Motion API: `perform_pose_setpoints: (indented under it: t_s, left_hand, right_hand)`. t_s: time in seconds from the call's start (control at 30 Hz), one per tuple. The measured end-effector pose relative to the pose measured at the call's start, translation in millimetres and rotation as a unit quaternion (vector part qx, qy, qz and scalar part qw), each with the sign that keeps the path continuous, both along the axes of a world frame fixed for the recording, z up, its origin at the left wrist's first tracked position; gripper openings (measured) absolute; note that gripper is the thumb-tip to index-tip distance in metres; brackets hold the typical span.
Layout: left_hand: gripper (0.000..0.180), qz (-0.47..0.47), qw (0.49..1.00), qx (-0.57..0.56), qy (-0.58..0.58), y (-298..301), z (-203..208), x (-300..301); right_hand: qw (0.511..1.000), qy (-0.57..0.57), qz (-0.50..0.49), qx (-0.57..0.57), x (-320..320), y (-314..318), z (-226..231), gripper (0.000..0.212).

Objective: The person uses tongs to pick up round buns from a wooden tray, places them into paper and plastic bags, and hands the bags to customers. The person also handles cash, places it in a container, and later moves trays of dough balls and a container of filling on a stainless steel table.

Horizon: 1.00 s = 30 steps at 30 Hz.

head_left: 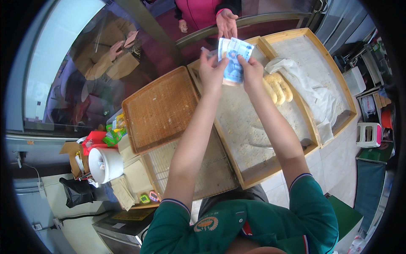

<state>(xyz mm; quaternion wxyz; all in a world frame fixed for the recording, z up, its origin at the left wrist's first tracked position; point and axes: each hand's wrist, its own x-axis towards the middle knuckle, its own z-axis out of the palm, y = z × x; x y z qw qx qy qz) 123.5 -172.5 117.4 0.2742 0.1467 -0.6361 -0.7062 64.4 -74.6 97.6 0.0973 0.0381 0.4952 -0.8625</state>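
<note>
Both my arms stretch forward over the wooden trays. My left hand [212,73] and my right hand [252,73] grip a small fan of blue banknotes [235,63] between them, thumbs on top. A paler note edge shows under the blue ones. Something whitish and translucent sticks out by my left fingers; what it is I cannot make out. Just beyond the notes, another person's open hand [227,22] reaches palm up through the window opening. Several long golden breads [277,89] lie in the tray right of my right wrist.
A brown woven tray [163,108] sits left of my left arm, above a wire rack [203,165]. Crumbs dot the wooden-framed tray [237,118]; a white cloth [302,84] drapes its right divider. At left stand a white bucket [105,165] and paper bags [123,192]. Window frames edge the far side.
</note>
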Motion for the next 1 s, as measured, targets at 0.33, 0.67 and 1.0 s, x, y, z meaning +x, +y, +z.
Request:
perform_pose_setpoints:
  t_s: [0.33, 0.67, 1.0]
  left_hand:
    - [0.022, 0.052, 0.976, 0.155, -0.147, -21, -16, -71]
    - [0.032, -0.02, 0.955, 0.295, -0.025, -62, -18, -74]
    - [0.08, -0.348, 0.801, 0.482, -0.071, 73, -20, 166]
  right_hand:
    - [0.998, -0.024, -0.054, 0.026, -83, -23, -25, 0.012]
    - [0.997, -0.058, 0.055, -0.025, -103, -25, -2, 0.037]
    - [0.564, 0.691, 0.187, 0.411, 109, 127, -36, 0.066]
